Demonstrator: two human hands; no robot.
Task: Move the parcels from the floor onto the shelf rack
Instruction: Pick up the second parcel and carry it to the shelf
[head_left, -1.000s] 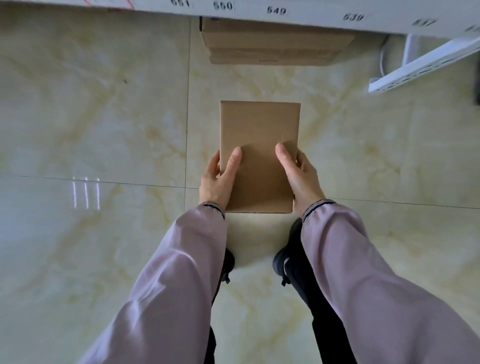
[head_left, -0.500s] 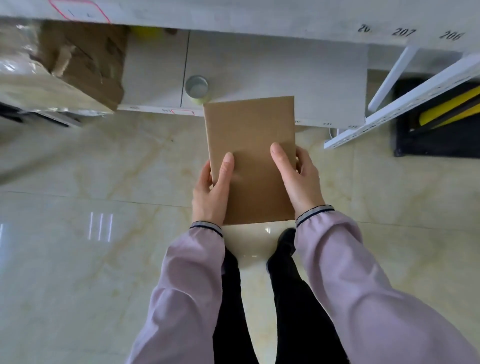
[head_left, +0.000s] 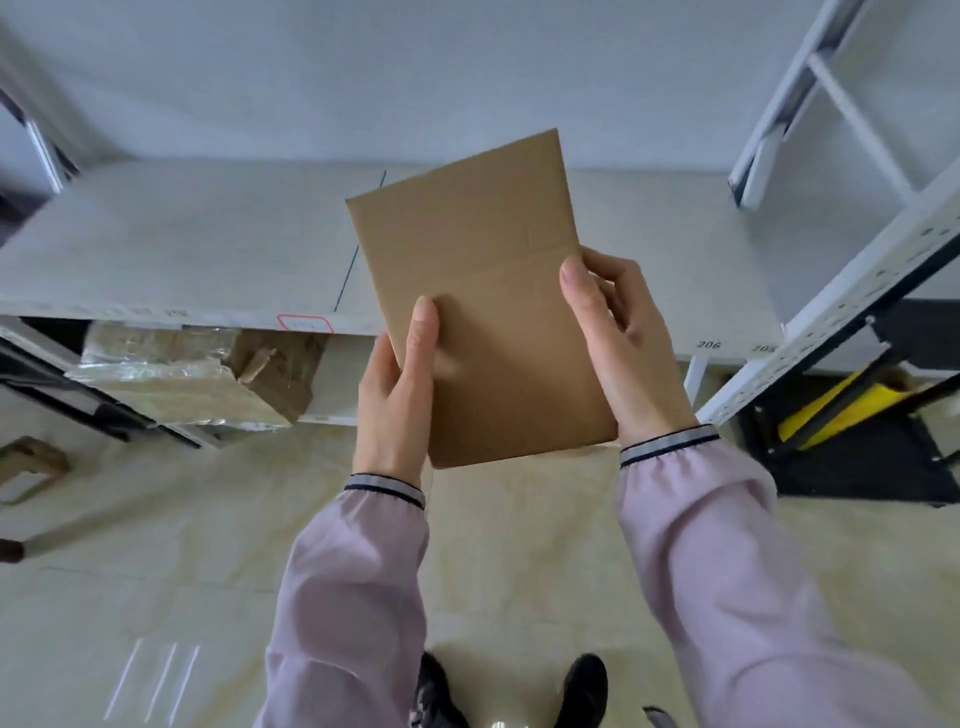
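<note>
A flat brown cardboard parcel (head_left: 483, 291) is held in the air in front of the shelf rack, tilted with its far end leaning left and raised. My left hand (head_left: 397, 400) grips its lower left edge, thumb on top. My right hand (head_left: 618, 343) grips its right edge, thumb across the top face. The parcel's far end hangs over the white shelf board (head_left: 197, 244) of the rack, which carries number labels on its front lip. Both sleeves are pale pink.
On the lower shelf at left lies a plastic-wrapped cardboard parcel (head_left: 192, 374). A white perforated rack upright (head_left: 852, 291) rises at right, with a black and yellow object (head_left: 852, 415) behind it on the floor. Beige marble floor lies below; my shoes (head_left: 587, 691) show at the bottom.
Both hands have lifted the parcel from near the floor up to the level of the shelf board. The view has tilted up from the floor to the rack.
</note>
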